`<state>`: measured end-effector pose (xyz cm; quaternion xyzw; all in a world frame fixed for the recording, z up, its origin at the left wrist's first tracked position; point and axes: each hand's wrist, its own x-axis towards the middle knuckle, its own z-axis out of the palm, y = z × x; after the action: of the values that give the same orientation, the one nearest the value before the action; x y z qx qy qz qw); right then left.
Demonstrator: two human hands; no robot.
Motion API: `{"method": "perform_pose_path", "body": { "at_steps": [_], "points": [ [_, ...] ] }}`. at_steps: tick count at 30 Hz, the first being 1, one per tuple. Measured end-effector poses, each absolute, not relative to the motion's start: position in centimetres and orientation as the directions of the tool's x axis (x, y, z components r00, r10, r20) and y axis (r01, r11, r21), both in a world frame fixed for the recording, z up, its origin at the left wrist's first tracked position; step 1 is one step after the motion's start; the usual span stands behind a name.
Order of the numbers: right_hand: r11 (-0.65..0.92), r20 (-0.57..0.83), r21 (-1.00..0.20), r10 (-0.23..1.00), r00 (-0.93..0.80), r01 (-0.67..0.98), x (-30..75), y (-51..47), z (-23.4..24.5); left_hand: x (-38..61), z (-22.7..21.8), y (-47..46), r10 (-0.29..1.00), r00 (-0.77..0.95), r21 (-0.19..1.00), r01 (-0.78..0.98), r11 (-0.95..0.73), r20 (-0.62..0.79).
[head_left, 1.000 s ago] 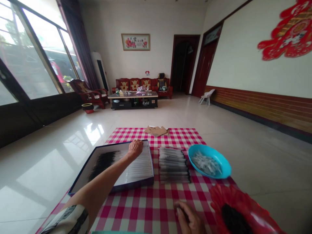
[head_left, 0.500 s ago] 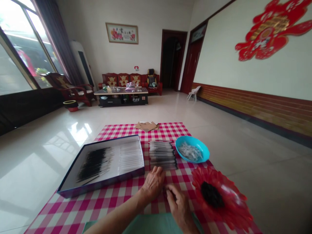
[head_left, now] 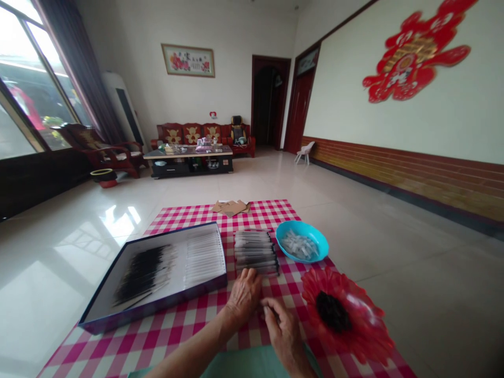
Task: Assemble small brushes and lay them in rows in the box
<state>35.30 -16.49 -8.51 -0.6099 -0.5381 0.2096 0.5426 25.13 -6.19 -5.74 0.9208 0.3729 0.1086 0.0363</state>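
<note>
Apparently the right hand [head_left: 284, 329] pinches a small dark piece [head_left: 271, 314], the left hand [head_left: 244, 295] touching it, its grip unclear. Beyond the fingertips lies a grey stack of slim rods [head_left: 255, 252]; left of them, the shallow blue cardboard box [head_left: 157, 308] is part-filled.

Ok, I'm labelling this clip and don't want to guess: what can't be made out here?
All in the head view:
- Anything between the left hand and right hand: the hands themselves cover it.
- Pale pieces in the blue bowl: too small to identify.
- Dark heap on the red flower-shaped dish: blurred.
- Green sheet: cut off by the bottom edge and partly covered by the forearms.
</note>
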Motion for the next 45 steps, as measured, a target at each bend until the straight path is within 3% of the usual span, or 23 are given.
{"method": "perform_pose_path", "body": {
  "at_steps": [14, 19, 25, 33, 45],
  "points": [
    [0.116, 0.433, -0.871, 0.641, 0.634, 0.477, 36.9, -15.7, -10.6, 24.2, -6.7, -7.5, 0.703, 0.656, 0.294, 0.639, -0.711, 0.274],
    [0.094, 0.338, -0.910, 0.733, 0.590, 0.405, 36.7, -15.7, -10.2, 20.9, -6.7, -9.0, 0.666, 0.677, 0.365, 0.561, -0.743, 0.313],
    [0.096, 0.268, -0.926, 0.848, 0.458, 0.365, 35.9, -16.3, -8.2, 19.5, -6.3, -10.3, 0.686, 0.650, 0.362, 0.585, -0.726, 0.326],
    [0.042, 0.257, -0.882, 0.879, 0.403, 0.470, 35.7, -16.4, -7.5, 20.6, -6.6, -11.8, 0.685, 0.580, 0.289, 0.631, -0.720, 0.441],
    [0.024, 0.151, -0.950, 0.909, 0.388, 0.312, 36.4, -16.4, -7.7, 20.2, -7.0, -11.6, 0.658, 0.609, 0.263, 0.613, -0.745, 0.443]
  ]
}}
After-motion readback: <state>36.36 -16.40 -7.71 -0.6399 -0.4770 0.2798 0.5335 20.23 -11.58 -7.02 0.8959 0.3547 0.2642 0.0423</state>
